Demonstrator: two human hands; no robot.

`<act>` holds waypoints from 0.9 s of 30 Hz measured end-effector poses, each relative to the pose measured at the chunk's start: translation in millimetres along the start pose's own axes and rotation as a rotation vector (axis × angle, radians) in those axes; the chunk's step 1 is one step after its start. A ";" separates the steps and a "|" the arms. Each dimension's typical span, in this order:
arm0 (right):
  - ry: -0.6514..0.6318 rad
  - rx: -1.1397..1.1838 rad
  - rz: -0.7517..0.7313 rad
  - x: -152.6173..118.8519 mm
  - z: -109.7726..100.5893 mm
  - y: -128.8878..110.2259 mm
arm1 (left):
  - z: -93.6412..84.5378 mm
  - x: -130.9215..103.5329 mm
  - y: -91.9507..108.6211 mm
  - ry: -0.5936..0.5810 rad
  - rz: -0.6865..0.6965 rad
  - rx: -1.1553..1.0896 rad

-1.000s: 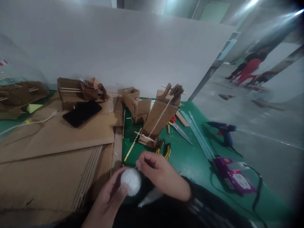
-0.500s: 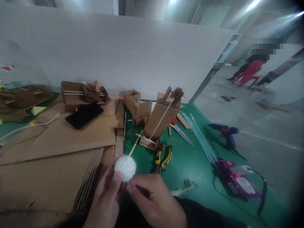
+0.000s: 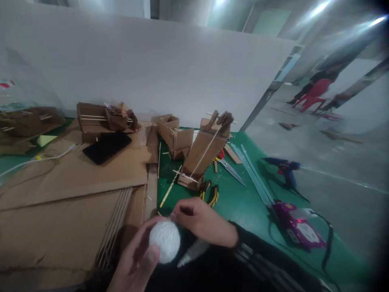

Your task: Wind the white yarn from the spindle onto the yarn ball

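Observation:
A ball of white yarn (image 3: pixel 164 241) rests in my left hand (image 3: pixel 138 255), its thumb on the near side and the fingers curled behind. Just above the ball, my right hand (image 3: pixel 197 219) has thumb and fingertips pinched together. The yarn strand in that pinch is hardly visible. Below my right wrist lies a blurred, tapered grey-white thing (image 3: pixel 194 253), whose kind I cannot tell. Yellow-and-black pliers (image 3: pixel 209 194) lie beyond the right hand, their lower part hidden by it. A thin yellowish stick (image 3: pixel 170 188) lies past the ball.
A cardboard model with string (image 3: pixel 205 154) stands ahead, near scissors (image 3: pixel 231 170). To the right are a glue gun (image 3: pixel 284 168), clear glue sticks (image 3: pixel 255 176) and a purple power strip (image 3: pixel 299 225). Cardboard sheets (image 3: pixel 73 178) and a black phone (image 3: pixel 107 147) lie left. A person sits far off.
My right hand has moved from below the ball up and over to its far side, still pinched. The ball has shifted slightly nearer and to the right in my left hand.

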State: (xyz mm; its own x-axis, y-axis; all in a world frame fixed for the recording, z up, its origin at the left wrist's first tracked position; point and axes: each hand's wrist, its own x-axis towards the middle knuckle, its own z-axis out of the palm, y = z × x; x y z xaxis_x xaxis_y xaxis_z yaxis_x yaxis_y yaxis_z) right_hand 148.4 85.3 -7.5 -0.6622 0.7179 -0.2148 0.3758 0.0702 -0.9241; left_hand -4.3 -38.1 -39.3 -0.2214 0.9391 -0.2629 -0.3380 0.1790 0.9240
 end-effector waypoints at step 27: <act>0.019 -0.234 -0.385 -33.1 10.9 -15.4 | -9.9 13.4 -10.1 -0.100 -0.002 -0.349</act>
State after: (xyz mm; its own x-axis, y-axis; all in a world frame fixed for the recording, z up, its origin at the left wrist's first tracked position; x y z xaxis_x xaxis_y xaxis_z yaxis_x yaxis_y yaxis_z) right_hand 157.5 52.9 10.5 -0.7713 0.6213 0.1380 0.2426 0.4875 -0.8387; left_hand -13.0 -30.2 -54.9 -0.1359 0.9660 -0.2200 -0.6343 0.0858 0.7683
